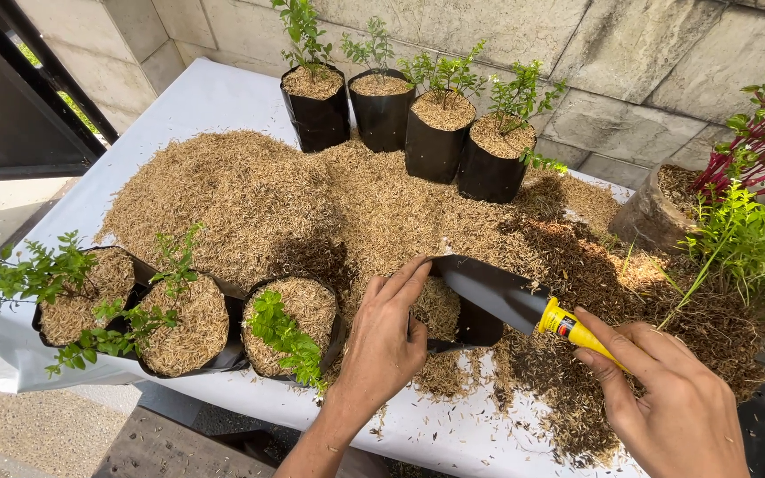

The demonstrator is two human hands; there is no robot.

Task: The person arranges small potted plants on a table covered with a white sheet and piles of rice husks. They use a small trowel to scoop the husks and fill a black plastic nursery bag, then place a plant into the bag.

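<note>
Right hand [666,398] clamped on my yellow-handled trowel [511,301], left hand [387,336] pinching black grow bag [467,323] rim near bench [214,97] front edge, rice husks [250,195] heaped behind.

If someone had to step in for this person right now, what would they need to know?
Left hand holds open the rim of a black grow bag on the white table, partly filled with husks.
Right hand has its grip shut on the yellow-handled trowel, blade over the bag.
Done: four potted seedlings at the back, three filled bags front left.
Left: this bag has no plant; the husk pile remains.
</note>
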